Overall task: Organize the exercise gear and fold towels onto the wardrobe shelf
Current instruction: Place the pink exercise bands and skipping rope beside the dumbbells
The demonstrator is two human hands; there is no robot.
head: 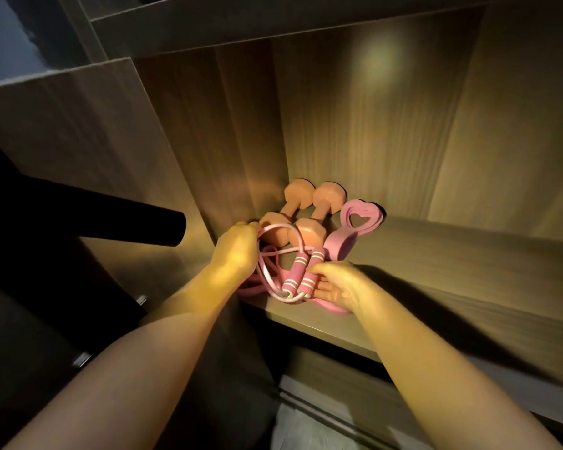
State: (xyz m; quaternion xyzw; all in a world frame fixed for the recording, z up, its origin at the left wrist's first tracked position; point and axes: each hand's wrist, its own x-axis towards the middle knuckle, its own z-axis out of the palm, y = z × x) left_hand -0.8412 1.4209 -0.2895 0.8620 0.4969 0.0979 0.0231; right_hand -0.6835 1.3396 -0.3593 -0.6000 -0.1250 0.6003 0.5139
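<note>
Jump rope (275, 226) at front-left corner of wardrobe shelf (452, 254), its two pink handles (292, 274) side by side in right hand (335, 284), thumb over the top, fingers underneath. Left hand (238, 246) curls fingers round the gathered cord loops, just in front of two peach dumbbells (294, 203) lying parallel by the side wall. Pink band (345, 235) with heart-shaped loop rests just right of the dumbbells.

The left hand (238, 248) hides its fingertips and some coils of the skipping rope (275, 227); the right hand (335, 284) covers the near end of the band (355, 219).
</note>
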